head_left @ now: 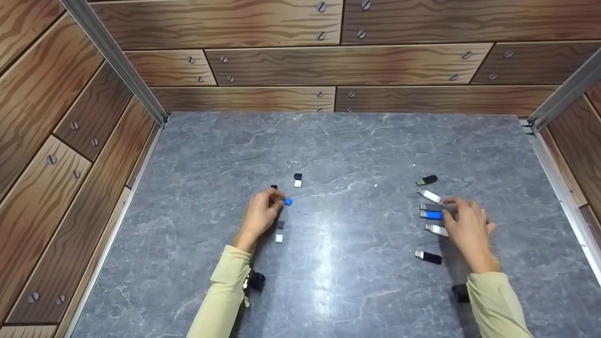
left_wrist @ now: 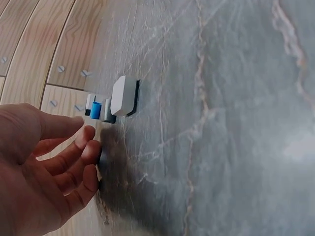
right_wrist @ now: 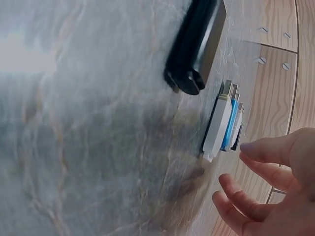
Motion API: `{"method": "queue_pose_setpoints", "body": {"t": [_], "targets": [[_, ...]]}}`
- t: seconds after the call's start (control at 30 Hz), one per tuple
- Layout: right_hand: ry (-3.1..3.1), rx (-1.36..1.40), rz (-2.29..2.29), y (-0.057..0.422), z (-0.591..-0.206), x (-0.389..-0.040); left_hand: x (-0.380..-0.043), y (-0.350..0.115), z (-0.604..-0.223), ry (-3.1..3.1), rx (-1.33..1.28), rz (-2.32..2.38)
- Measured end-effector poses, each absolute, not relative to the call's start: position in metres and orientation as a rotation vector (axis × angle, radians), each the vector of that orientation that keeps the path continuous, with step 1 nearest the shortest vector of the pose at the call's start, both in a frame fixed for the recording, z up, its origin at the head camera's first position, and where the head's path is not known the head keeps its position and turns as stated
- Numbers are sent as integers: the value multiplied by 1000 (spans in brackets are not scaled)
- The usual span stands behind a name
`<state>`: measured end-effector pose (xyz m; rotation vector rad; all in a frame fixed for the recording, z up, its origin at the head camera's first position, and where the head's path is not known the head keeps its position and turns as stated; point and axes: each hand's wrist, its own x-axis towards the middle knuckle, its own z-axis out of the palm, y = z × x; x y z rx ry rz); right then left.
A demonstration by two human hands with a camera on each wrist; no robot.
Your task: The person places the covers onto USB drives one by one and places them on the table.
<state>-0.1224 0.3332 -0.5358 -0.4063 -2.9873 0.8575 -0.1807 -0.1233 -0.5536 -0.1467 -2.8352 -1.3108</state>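
Observation:
My left hand, fingers loosely bent and holding nothing visible, hovers just left of a blue USB cap. In the left wrist view its fingertips appear apart from that blue cap. Around it lie a dark grey cap, a white cap and a partly hidden black cap. My right hand, fingers spread, is at the right ends of a blue USB stick and a white USB stick; contact cannot be told. A grey USB stick lies alongside.
Another white stick and a black-and-olive stick lie farther back; a black stick lies nearer. Another black cap and white cap sit behind the left hand. Wood-patterned panels border the grey marbled table.

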Motion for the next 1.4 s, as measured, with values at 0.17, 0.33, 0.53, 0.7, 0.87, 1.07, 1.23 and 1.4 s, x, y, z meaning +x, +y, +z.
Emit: {"method": "queue_pose_setpoints", "body": {"t": [0.17,0.33,0.53,0.7,0.87,1.07,1.23,1.4], "targets": [[-3002,-361,886,334,-535,-123,-183,-124,-552,-2849,-135,-1330],[-3000,-330,904,332,-534,-121,-184,-123,-552,-2852,-138,-1346],[-3003,-306,918,331,-534,-121,-183,-123,-552,-2855,-149,-1339],[-3023,-309,902,332,-535,-122,-183,-123,-552,-2867,-156,-1322],[-3033,-318,909,336,-537,-123,-185,-123,-552,-2873,-153,-1334],[-3042,-324,923,340,-538,-124,-186,-122,-551,-2875,-155,-1364],[-3059,-307,925,341,-538,-124,-187,-122,-550,-2866,-180,-1370],[-3086,-281,928,343,-537,-124,-187,-122,-550,-2883,-185,-1360]]}}
